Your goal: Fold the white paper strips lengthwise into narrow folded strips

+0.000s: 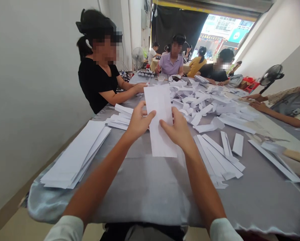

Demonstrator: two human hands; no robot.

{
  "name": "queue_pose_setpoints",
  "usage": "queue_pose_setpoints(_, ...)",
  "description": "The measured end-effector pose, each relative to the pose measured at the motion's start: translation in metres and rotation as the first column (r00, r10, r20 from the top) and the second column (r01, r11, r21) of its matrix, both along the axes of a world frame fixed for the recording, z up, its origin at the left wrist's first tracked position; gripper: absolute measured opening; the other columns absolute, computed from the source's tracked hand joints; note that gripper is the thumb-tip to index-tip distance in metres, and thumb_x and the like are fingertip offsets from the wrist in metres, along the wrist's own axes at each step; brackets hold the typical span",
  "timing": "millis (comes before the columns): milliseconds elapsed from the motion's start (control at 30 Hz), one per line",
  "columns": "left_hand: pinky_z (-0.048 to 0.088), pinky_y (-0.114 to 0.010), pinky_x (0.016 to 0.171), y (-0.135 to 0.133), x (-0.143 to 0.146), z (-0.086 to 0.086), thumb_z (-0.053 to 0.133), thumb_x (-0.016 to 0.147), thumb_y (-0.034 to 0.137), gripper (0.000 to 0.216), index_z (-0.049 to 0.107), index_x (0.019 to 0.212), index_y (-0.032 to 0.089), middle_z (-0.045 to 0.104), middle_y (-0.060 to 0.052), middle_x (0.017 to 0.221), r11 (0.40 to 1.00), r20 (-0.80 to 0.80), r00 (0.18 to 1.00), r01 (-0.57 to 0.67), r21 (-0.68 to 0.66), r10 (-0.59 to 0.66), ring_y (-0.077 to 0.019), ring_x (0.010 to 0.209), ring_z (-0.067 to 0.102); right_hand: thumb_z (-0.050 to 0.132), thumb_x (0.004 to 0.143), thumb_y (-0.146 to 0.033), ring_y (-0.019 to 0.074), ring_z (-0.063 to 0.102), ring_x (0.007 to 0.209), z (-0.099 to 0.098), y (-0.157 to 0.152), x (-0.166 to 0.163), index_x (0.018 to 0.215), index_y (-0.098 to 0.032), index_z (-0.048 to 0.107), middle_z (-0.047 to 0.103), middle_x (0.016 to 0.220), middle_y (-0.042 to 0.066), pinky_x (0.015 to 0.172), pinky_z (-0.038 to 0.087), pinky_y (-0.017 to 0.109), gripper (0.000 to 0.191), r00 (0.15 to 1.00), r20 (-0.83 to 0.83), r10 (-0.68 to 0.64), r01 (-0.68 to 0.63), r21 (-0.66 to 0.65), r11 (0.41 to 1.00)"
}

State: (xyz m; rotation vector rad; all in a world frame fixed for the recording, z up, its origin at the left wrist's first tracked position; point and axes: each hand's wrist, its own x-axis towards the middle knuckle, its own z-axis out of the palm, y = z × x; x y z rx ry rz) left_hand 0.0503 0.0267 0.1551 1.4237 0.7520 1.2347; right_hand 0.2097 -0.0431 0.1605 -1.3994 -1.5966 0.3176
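One white paper sheet (160, 117) held between left grip (139, 122) and right grip (177, 130); both half-closed.

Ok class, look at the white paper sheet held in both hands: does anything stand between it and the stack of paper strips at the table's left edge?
Only the person's own left hand and forearm, reaching across above the grey tablecloth between the white paper sheet and the stack of paper strips. No other object lies there.
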Motion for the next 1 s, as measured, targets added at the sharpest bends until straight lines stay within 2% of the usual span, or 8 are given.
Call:
queue_pose_setpoints(133, 0.054, -0.03, 0.057, 0.012, 0.012, -0.004, 0.079, 0.082, 0.024, 0.035, 0.062, 0.112, 0.023, 0.075, -0.005, 0.087, 0.996, 0.046, 0.995, -0.09, 0.028, 0.089, -0.0224, 0.066, 0.071, 0.063, 0.089, -0.03, 0.032, 0.069, 0.105, -0.006, -0.001, 0.007, 0.13, -0.024, 0.055, 0.074, 0.124, 0.011, 0.089, 0.056, 0.048, 0.042, 1.0, 0.003, 0.009, -0.009, 0.001, 1.0)
queue_pose_setpoints(200, 0.053, -0.03, 0.057, 0.02, 0.015, -0.011, 0.076, 0.083, 0.025, 0.034, 0.06, 0.113, 0.023, 0.074, -0.004, 0.087, 0.989, 0.071, 0.987, -0.144, 0.01, 0.143, -0.0223, 0.066, 0.07, 0.064, 0.089, -0.031, 0.0328, 0.068, 0.105, -0.007, -0.002, 0.015, 0.133, -0.023, 0.055, 0.074, 0.126, 0.013, 0.09, 0.056, 0.049, 0.046, 0.998, 0.055, 0.036, -0.033, -0.064, 0.997)
queue_pose_setpoints(333, 0.052, -0.029, 0.058, 0.037, 0.02, -0.03, 0.07, 0.083, 0.023, 0.035, 0.053, 0.113, 0.024, 0.072, -0.004, 0.086, 0.958, 0.138, 0.951, -0.26, -0.124, 0.276, -0.0232, 0.069, 0.071, 0.062, 0.088, -0.029, 0.0311, 0.067, 0.092, -0.008, -0.002, 0.027, 0.128, -0.019, 0.063, 0.075, 0.11, 0.012, 0.082, 0.055, 0.046, 0.041, 0.974, 0.196, 0.114, -0.065, -0.243, 0.968)
queue_pose_setpoints(433, 0.057, -0.032, 0.068, 0.043, 0.024, -0.043, 0.069, 0.083, 0.022, 0.036, 0.051, 0.114, 0.024, 0.072, -0.004, 0.092, 0.93, 0.152, 0.931, -0.297, -0.216, 0.332, -0.0242, 0.081, 0.074, 0.057, 0.089, -0.02, 0.0293, 0.067, 0.094, -0.013, 0.001, 0.025, 0.146, -0.02, 0.06, 0.075, 0.11, 0.01, 0.086, 0.054, 0.044, 0.057, 0.955, 0.237, 0.176, -0.124, -0.222, 0.967)
queue_pose_setpoints(533, 0.06, -0.035, 0.074, 0.04, 0.027, -0.047, 0.071, 0.087, 0.031, 0.036, 0.049, 0.115, 0.026, 0.074, -0.004, 0.096, 0.925, 0.186, 0.94, -0.219, -0.312, 0.286, -0.0255, 0.089, 0.076, 0.049, 0.089, -0.008, 0.0282, 0.066, 0.106, -0.021, 0.003, 0.013, 0.167, -0.026, 0.043, 0.071, 0.12, 0.011, 0.097, 0.053, 0.044, 0.081, 0.939, 0.276, 0.204, -0.157, -0.185, 0.97)
queue_pose_setpoints(700, 0.063, -0.041, 0.079, 0.029, 0.025, -0.039, 0.076, 0.085, 0.07, 0.06, 0.048, 0.116, 0.027, 0.078, -0.01, 0.109, 0.924, 0.298, 0.948, 0.012, -0.383, 0.111, -0.0309, 0.097, 0.08, 0.044, 0.093, -0.002, 0.0312, 0.062, 0.118, -0.037, 0.006, -0.006, 0.174, -0.027, 0.033, 0.059, 0.13, 0.017, 0.103, 0.052, 0.049, 0.086, 0.923, 0.344, 0.171, -0.087, -0.248, 0.965)
queue_pose_setpoints(833, 0.061, -0.038, 0.075, 0.027, 0.018, -0.037, 0.088, 0.078, 0.051, 0.061, 0.052, 0.12, 0.025, 0.078, -0.01, 0.11, 0.942, 0.2, 0.971, -0.061, -0.33, 0.133, -0.0293, 0.094, 0.079, 0.057, 0.101, -0.019, 0.0359, 0.056, 0.131, -0.04, 0.005, -0.01, 0.177, -0.028, 0.023, 0.058, 0.137, 0.02, 0.112, 0.048, 0.058, 0.084, 0.945, 0.274, 0.178, -0.1, -0.277, 0.956)
queue_pose_setpoints(1000, 0.064, -0.041, 0.078, 0.032, 0.014, -0.038, 0.072, 0.08, 0.033, 0.045, 0.053, 0.12, 0.025, 0.079, -0.008, 0.106, 0.942, 0.227, 0.959, -0.09, -0.324, 0.17, -0.0294, 0.093, 0.08, 0.07, 0.1, -0.057, 0.0361, 0.055, 0.143, -0.027, 0.002, -0.01, 0.173, -0.03, 0.034, 0.059, 0.153, 0.016, 0.117, 0.047, 0.053, 0.085, 0.965, -0.01, 0.261, -0.248, -0.342, 0.906)
